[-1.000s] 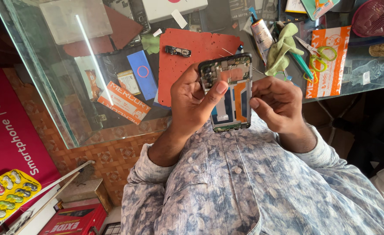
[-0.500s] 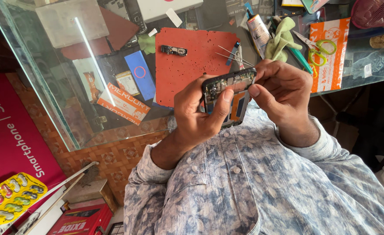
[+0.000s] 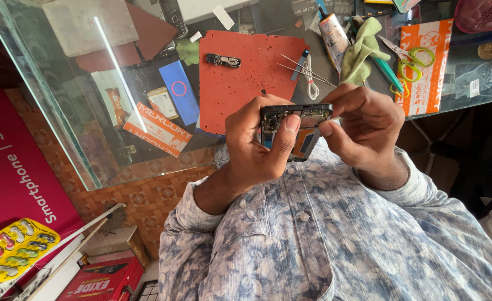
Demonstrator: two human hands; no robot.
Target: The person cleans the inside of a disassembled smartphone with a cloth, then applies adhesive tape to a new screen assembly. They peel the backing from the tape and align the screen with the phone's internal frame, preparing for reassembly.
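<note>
We are holding an opened phone (image 3: pixel 295 125) between our 2 hands, in front of our chest and just before the edge of the glass counter (image 3: pixel 62 128). Our left hand (image 3: pixel 260 150) is wrapping around the phone's left side, and its thumb is pressing on the upper edge, so this hand is closed on the phone. Our right hand (image 3: pixel 363 128) is curling in at the phone's upper right corner, with the thumb and the first fingers coming together there. They are pinching at the frame or at some small part of it; we cannot tell which, because the fingers are hiding that place.

Beyond the hands, on the counter, a red mat (image 3: pixel 246 72) is lying, and on it are a small black part (image 3: pixel 222 60) and thin tweezers (image 3: pixel 304 67). To the right of the mat we are seeing a green cloth (image 3: pixel 360 50), and further right, scissors (image 3: pixel 407 58) with green handles. To the left of the mat a blue card (image 3: pixel 179 89) is lying.

To do this step well, in our judgement the left hand should be keeping the phone steady without squeezing the thin frame, and the thumb should be staying off the bare boards. The right fingers should be working slowly and with small force, close over the mat, so that a small piece is not falling to the floor.
</note>
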